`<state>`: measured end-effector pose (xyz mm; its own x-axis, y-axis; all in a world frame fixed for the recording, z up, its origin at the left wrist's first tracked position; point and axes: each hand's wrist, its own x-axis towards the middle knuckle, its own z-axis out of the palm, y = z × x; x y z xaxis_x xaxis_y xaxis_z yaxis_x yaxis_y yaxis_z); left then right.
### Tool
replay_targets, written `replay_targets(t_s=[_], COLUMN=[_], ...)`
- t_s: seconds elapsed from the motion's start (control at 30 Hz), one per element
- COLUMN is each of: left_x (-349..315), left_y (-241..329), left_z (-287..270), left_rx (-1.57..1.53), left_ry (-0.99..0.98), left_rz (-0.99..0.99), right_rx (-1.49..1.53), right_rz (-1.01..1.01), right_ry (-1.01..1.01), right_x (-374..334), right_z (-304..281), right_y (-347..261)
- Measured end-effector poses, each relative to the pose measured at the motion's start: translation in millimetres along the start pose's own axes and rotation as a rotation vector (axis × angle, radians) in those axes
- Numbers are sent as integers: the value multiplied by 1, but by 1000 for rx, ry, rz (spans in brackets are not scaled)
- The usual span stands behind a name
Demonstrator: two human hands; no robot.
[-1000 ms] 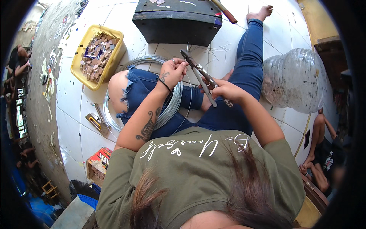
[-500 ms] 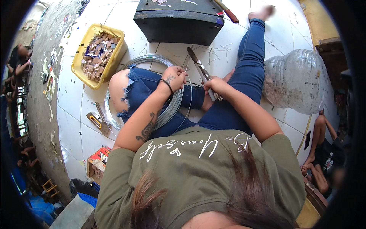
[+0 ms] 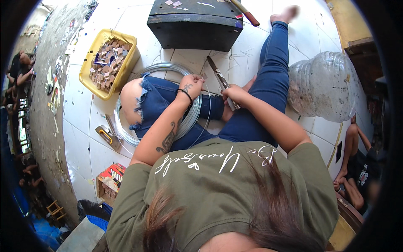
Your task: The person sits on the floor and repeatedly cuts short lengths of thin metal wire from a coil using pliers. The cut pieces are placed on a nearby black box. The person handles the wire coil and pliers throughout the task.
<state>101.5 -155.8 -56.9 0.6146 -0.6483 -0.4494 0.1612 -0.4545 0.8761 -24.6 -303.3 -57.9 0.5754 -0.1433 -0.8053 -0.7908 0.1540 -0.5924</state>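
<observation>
My left hand (image 3: 191, 86) has its thumb and fingers pinched together on thin wire. A small brownish square piece (image 3: 205, 77) shows at its fingertips. My right hand (image 3: 236, 95) is wrapped round a long, worn metal tool like pliers (image 3: 219, 75); its dark end points away from me, and my fingers hide part of it. A large coil of silvery wire (image 3: 194, 119) lies around my bent left leg, beneath my left forearm. One loose strand curves down from near my left fingers.
Small brown squares fill a yellow tub (image 3: 135, 59) at the left. A black box (image 3: 195, 31) stands ahead, with a wooden handle (image 3: 245, 13) on it. A cutter-like tool (image 3: 108, 136) lies left of the coil. A big clear plastic bottle (image 3: 323, 86) is at the right.
My right hand and the pliers-like tool have shifted slightly left. The small square piece shows more plainly at my left fingertips. My left hand has barely moved.
</observation>
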Motion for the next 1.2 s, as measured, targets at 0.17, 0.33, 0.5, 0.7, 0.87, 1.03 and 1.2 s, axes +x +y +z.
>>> replay_targets(t_s=[0.17,0.33,0.5,0.7,0.87,1.03,1.2], left_x=[-9,-12,-10,-6,-7,-17,-18], left_y=[23,39,37,25,27,24,18], left_z=[-17,-18,-9,2,-6,-14,-11], left_rx=[-208,-199,-211,20,-48,161,160], left_ry=[21,2,-52,124,-10,-59,-12], left_rz=[71,81,119,296,54,63,167], right_rx=[132,186,-72,-49,6,53,-16], right_rz=[-206,-291,-294,-199,-149,-76,-168], right_ry=[-231,-321,-302,-399,-208,-164,-246], right_x=[-31,-49,-48,-37,-30,-29,-29], right_z=[-16,-25,-32,-24,-15,-16,-25], right_y=[1,-1,-7,-8,-4,-8,-13])
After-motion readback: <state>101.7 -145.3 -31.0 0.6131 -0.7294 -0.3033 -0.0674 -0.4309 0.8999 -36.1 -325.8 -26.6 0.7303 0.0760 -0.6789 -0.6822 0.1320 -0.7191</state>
